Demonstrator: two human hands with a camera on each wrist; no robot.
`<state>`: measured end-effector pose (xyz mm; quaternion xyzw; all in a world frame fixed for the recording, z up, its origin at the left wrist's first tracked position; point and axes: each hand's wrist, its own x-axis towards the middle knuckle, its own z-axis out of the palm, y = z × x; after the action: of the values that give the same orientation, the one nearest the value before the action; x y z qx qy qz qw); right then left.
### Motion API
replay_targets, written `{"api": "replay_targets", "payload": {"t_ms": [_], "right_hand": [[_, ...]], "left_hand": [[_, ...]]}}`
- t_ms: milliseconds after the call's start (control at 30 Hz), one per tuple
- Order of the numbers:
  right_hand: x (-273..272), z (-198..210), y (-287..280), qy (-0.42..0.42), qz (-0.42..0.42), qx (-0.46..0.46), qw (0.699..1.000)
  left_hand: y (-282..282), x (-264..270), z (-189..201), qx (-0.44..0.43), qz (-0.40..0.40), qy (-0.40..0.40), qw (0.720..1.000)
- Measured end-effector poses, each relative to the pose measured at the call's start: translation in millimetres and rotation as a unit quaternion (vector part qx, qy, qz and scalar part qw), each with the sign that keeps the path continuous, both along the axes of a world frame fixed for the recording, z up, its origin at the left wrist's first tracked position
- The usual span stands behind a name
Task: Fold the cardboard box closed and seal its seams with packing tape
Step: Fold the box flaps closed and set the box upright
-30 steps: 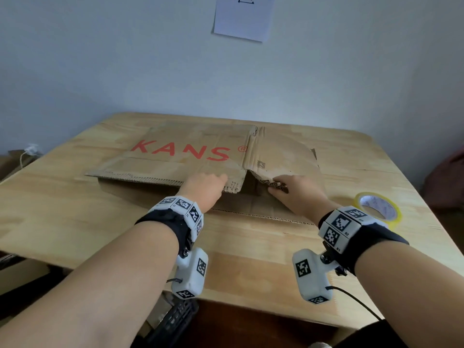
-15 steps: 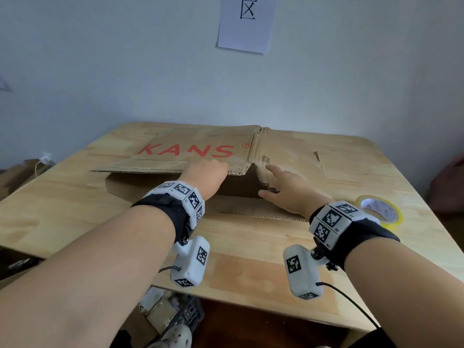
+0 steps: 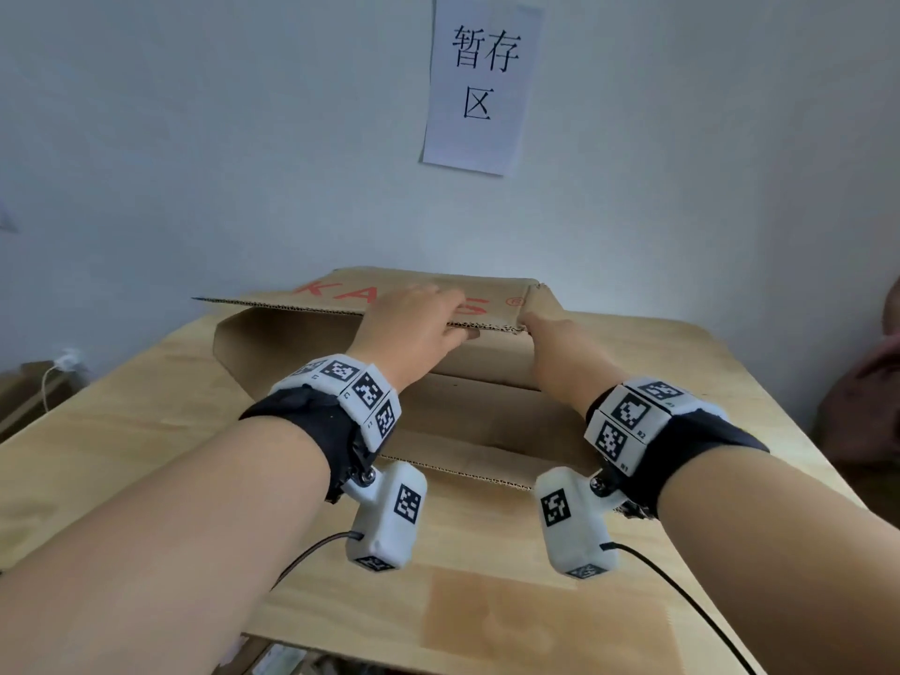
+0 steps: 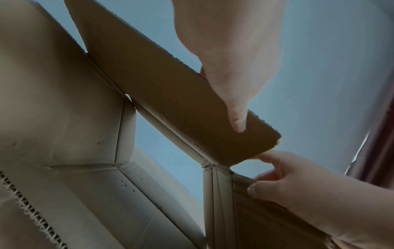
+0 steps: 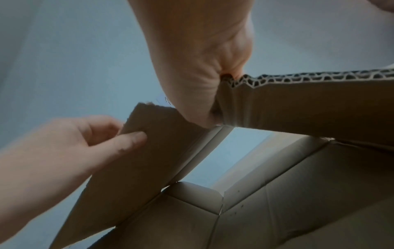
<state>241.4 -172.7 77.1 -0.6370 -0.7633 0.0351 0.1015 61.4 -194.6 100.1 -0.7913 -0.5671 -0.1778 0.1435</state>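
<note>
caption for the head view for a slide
Both hands, left and right, lift a flattened KANS cardboard box open.

Soft, even daylight in the head view; dim, bluish wrist views, wide-angle bowing at edges.

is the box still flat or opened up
Opened up: both hands hold the cardboard box by its upper panel, and its hollow inside shows.

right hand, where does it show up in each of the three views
Head view: the right hand is right of centre, gripping the cardboard box at its raised corner.
Left wrist view: lower right, fingers on the side panel's edge.
Right wrist view: top centre, pinching the corrugated edge.
Shared landmark: the left hand, pinching the flap next to that corner in all three.
</note>
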Motion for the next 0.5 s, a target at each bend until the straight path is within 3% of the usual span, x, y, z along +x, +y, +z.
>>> {"api": "replay_targets", "payload": {"t_ms": [100, 300, 500], "right_hand": [[1.7, 12.2, 1.4, 0.038, -0.007, 0.019, 0.999], [-0.5, 27.2, -1.9, 0.199, 0.005, 0.042, 0.979], [-8.2, 37.3, -4.4, 0.240, 0.006, 0.066, 0.969]], "left_hand": [[4.5, -18.8, 6.0, -0.026, 0.031, 0.004, 0.999], [7.8, -56.7, 13.3, -0.040, 0.080, -0.010, 0.996], [12.2, -66.0, 41.7, 0.023, 0.046, 0.043, 0.998]]}}
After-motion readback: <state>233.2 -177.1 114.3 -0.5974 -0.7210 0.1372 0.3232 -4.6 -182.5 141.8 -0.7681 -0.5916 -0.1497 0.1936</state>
